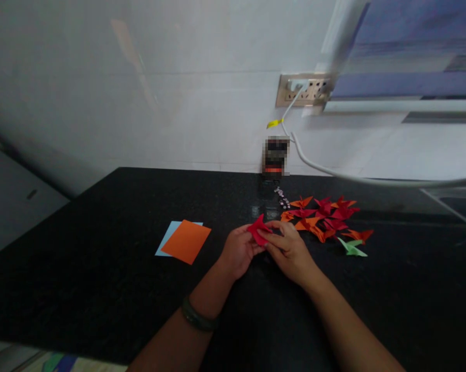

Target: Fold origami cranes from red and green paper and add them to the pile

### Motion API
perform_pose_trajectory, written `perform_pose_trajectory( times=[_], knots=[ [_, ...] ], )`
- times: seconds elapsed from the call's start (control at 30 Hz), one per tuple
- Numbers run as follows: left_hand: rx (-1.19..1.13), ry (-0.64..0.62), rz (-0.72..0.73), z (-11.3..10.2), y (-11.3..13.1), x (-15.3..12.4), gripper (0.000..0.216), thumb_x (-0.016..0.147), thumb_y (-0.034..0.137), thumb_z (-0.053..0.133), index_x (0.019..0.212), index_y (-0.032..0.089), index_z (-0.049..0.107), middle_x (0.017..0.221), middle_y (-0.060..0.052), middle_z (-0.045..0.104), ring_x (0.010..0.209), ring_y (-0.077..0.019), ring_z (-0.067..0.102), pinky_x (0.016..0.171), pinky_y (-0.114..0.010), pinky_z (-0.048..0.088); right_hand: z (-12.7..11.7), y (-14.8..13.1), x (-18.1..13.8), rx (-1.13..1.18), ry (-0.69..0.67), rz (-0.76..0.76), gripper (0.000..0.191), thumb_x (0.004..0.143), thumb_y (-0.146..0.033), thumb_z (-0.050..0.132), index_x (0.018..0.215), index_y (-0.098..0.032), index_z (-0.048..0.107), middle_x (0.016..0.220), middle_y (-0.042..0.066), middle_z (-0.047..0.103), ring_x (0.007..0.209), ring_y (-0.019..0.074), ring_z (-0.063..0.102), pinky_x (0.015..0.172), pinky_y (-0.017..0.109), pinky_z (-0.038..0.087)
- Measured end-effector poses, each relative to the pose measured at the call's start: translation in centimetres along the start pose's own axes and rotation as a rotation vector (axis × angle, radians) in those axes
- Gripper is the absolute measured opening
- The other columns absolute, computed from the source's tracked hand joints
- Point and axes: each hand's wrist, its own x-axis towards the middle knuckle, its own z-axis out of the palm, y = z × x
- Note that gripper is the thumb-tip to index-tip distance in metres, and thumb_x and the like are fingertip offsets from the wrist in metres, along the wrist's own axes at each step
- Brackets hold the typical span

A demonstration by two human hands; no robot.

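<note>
A partly folded piece of red origami paper (259,230) is held between both hands above the black countertop. My left hand (238,250) grips it from the left, fingers curled beneath. From the right, my right hand (289,250) pinches it, with fingertips on the lower right part of the fold. To the right of my hands lies a group of folded paper cranes (335,224), red and orange. One light green paper crane (352,247) sits at the near edge of that group. Left of my hands, an orange paper square (186,242) overlaps a light blue paper square (172,228).
The black countertop (101,268) meets a pale tiled wall (201,103). A pixelated dark object (275,157) stands against the wall, with a beaded strap (282,199) in front. A white cable (333,175) runs right from the wall socket (304,90).
</note>
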Motion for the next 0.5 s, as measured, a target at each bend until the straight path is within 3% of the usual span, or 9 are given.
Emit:
perform_pose_trajectory(
  times=[0.17,0.27,0.37,0.5],
  knots=[
    [-0.107,0.003,-0.088,-0.2,0.5,0.1,0.02,0.077,0.022,0.048,0.073,0.01,0.063,0.067,-0.006,0.066,0.058,-0.0125,0.06,0.061,-0.027,0.048,-0.4,-0.9,0.2,0.146,0.02,0.087,0.028,0.084,-0.028,0.048,0.107,-0.022,0.063,0.103,0.009,0.056,0.099,0.0207,0.049,0.085,0.038,0.041],
    [-0.008,-0.006,-0.052,-0.1,0.4,-0.1,0.021,0.077,0.03,0.054,0.077,0.011,0.063,0.068,-0.004,0.065,0.058,-0.0112,0.059,0.061,-0.026,0.048,-0.4,-1.2,0.4,0.238,0.061,0.156,0.029,0.087,-0.026,0.04,0.1,-0.022,0.066,0.095,0.008,0.057,0.092,0.019,0.052,0.081,0.036,0.043],
    [0.095,-0.031,-0.024,0.0,0.1,-0.3,0.029,0.073,0.039,0.06,0.082,0.011,0.062,0.07,-0.004,0.065,0.059,-0.0105,0.059,0.059,-0.024,0.047,-0.3,-1.3,0.5,0.273,0.115,0.201,0.022,0.083,-0.026,0.048,0.095,-0.022,0.066,0.09,0.006,0.056,0.088,0.018,0.053,0.078,0.034,0.044],
    [0.199,-0.05,0.042,-0.1,-0.2,-0.4,0.035,0.071,0.044,0.061,0.082,0.011,0.06,0.07,-0.004,0.063,0.061,-0.0116,0.059,0.061,-0.026,0.047,-0.1,-1.5,0.4,0.26,0.079,0.194,0.02,0.081,-0.023,0.052,0.096,-0.023,0.065,0.088,0.005,0.053,0.087,0.0171,0.051,0.076,0.033,0.045]
  ],
)
